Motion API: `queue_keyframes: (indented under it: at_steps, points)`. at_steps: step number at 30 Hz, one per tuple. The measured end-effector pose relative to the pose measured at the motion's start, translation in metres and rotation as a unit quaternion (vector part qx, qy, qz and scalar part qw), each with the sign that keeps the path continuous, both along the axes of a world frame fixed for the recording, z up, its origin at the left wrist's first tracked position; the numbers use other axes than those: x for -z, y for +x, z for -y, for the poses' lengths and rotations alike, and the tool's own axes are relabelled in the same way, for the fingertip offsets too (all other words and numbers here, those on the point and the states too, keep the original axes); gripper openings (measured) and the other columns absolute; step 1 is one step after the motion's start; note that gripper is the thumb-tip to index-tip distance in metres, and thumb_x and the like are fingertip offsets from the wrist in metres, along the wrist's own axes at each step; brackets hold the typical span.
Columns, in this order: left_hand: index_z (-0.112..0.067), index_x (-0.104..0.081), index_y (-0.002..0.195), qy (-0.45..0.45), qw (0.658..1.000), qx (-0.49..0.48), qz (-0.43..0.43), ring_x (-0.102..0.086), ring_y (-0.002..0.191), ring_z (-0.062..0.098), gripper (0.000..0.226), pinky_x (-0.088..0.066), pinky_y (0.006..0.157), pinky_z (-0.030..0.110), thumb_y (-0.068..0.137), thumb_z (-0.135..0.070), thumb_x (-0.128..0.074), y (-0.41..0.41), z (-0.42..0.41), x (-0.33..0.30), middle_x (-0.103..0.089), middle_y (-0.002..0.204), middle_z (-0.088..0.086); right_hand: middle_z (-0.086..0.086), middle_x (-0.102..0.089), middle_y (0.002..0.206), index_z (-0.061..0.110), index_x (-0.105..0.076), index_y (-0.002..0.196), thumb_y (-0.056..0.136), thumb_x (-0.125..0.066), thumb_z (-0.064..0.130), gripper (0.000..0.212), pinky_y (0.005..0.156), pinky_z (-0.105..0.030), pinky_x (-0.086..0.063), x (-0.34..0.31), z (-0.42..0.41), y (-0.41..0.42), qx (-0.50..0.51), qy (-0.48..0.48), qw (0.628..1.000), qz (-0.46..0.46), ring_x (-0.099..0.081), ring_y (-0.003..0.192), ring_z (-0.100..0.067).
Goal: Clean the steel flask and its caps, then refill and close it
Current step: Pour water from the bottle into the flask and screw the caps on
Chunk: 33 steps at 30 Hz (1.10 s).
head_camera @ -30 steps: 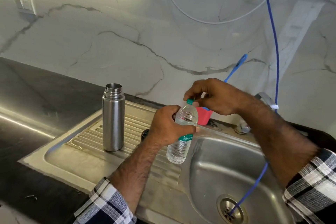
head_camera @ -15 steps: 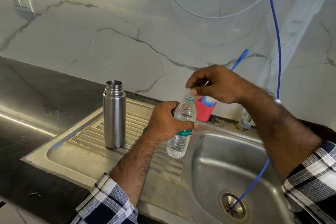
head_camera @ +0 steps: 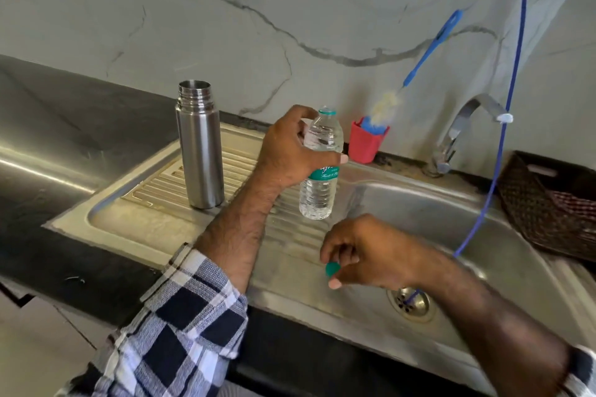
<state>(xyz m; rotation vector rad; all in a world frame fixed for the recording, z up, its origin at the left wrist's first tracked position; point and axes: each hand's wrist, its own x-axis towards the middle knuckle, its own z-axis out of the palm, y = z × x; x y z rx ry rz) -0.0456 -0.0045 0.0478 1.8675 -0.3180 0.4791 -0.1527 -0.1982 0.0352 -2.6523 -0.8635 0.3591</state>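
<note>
The left hand (head_camera: pixel 290 151) is wrapping its fingers round an uncapped water bottle (head_camera: pixel 319 167), holding it upright above the draining board. The right hand (head_camera: pixel 364 255) is pinching the green cap (head_camera: pixel 331 268) at its fingertips, low by the sink (head_camera: pixel 451 213). The steel flask (head_camera: pixel 200 145) is standing open on the board, left of both hands, untouched.

A home kitchen: a steel sink (head_camera: pixel 451 203) with a ribbed draining board (head_camera: pixel 161 184) is set in a dark bench (head_camera: pixel 80 113) under a marble-look wall (head_camera: pixel 225 26), with a tap (head_camera: pixel 464 126) and a brush (head_camera: pixel 429 48) in a red cup (head_camera: pixel 366 145).
</note>
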Motion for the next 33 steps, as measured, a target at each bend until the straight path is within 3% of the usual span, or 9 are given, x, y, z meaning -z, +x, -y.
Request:
queue_keyframes:
  at_steps: [3,9,14,17,20,23,24,28,33]
  points:
    - [-0.029,-0.054,0.118,0.001,1.0,0.002,-0.004,-0.077,0.086,0.009,0.091,-0.067,0.077,0.043,0.043,-0.059,-0.097,-0.002,0.002,0.002,-0.078,0.103,-0.005,0.012,-0.072,0.092,0.026,-0.076,0.104,0.077,-0.092,0.038,0.033,0.073,-0.021,-0.058,0.014,-0.009,-0.003,-0.002,-0.004,1.0,-0.001,-0.068,0.079,-0.003]
    - [-0.026,-0.056,0.118,0.009,1.0,-0.012,-0.001,-0.076,0.086,0.009,0.081,-0.068,0.077,0.044,0.054,-0.039,-0.105,-0.001,0.004,0.002,-0.077,0.103,-0.005,0.014,-0.067,0.094,0.026,-0.076,0.103,0.076,-0.091,0.047,0.037,0.069,-0.016,-0.051,0.024,-0.013,-0.002,-0.018,-0.01,1.0,-0.001,-0.063,0.078,0.0]
    - [-0.029,-0.056,0.119,0.004,1.0,-0.013,-0.004,-0.077,0.084,0.009,0.08,-0.068,0.077,0.045,0.056,-0.035,-0.105,0.0,0.003,0.003,-0.079,0.099,-0.005,0.01,-0.07,0.087,0.029,-0.072,0.094,0.074,-0.084,0.062,0.04,0.077,-0.03,-0.06,0.008,0.014,0.018,0.12,-0.013,0.992,0.042,-0.066,0.081,-0.004]
    - [-0.029,-0.057,0.122,-0.005,1.0,-0.006,0.002,-0.077,0.081,0.009,0.084,-0.067,0.076,0.044,0.054,-0.038,-0.105,-0.003,0.004,0.007,-0.079,0.095,-0.003,0.012,-0.067,0.103,0.029,-0.064,0.12,0.069,-0.085,0.067,0.067,0.077,-0.027,-0.056,0.011,0.018,0.033,0.228,0.075,0.969,0.054,-0.064,0.09,-0.006]
    - [-0.029,-0.057,0.124,-0.018,1.0,0.013,0.014,-0.077,0.078,0.01,0.087,-0.067,0.074,0.042,0.053,-0.038,-0.106,-0.007,0.009,0.008,-0.079,0.091,-0.001,0.012,-0.062,0.125,0.031,-0.049,0.144,0.068,-0.09,0.06,0.091,0.088,-0.029,-0.057,0.021,0.006,0.035,0.239,0.186,0.953,-0.013,-0.063,0.106,-0.006]
    - [-0.029,-0.057,0.127,-0.021,0.999,0.025,0.013,-0.077,0.079,0.012,0.089,-0.067,0.075,0.041,0.053,-0.037,-0.107,-0.009,0.016,0.004,-0.079,0.092,-0.001,0.024,-0.061,0.115,0.039,-0.047,0.13,0.073,-0.092,0.05,0.072,0.079,-0.007,-0.05,0.026,-0.007,0.036,0.218,0.26,0.941,-0.006,-0.063,0.101,0.004]
    - [-0.028,-0.057,0.127,-0.023,0.999,0.03,0.012,-0.078,0.08,0.013,0.089,-0.067,0.075,0.041,0.054,-0.037,-0.107,-0.009,0.019,0.004,-0.08,0.093,-0.001,0.024,-0.063,0.114,0.039,-0.048,0.127,0.073,-0.092,0.049,0.07,0.079,-0.007,-0.049,0.027,-0.01,0.039,0.224,0.279,0.934,0.006,-0.063,0.1,0.007]
    - [-0.028,-0.057,0.131,-0.017,0.998,0.049,0.021,-0.078,0.085,0.012,0.093,-0.067,0.077,0.042,0.054,-0.038,-0.107,-0.01,0.025,0.006,-0.08,0.096,-0.002,0.013,-0.076,0.114,0.026,-0.063,0.128,0.067,-0.094,0.054,0.074,0.092,-0.037,-0.062,0.037,-0.011,0.048,0.262,0.329,0.906,0.043,-0.073,0.1,-0.004]
    - [-0.03,-0.054,0.141,-0.017,0.996,0.089,-0.008,-0.075,0.088,0.009,0.094,-0.065,0.08,0.033,0.06,-0.058,-0.095,-0.012,0.032,0.008,-0.079,0.1,-0.004,0.013,-0.078,0.109,0.024,-0.067,0.125,0.071,-0.095,0.037,0.063,0.091,-0.033,-0.062,0.042,-0.004,0.044,0.286,0.347,0.891,0.063,-0.074,0.096,-0.001]
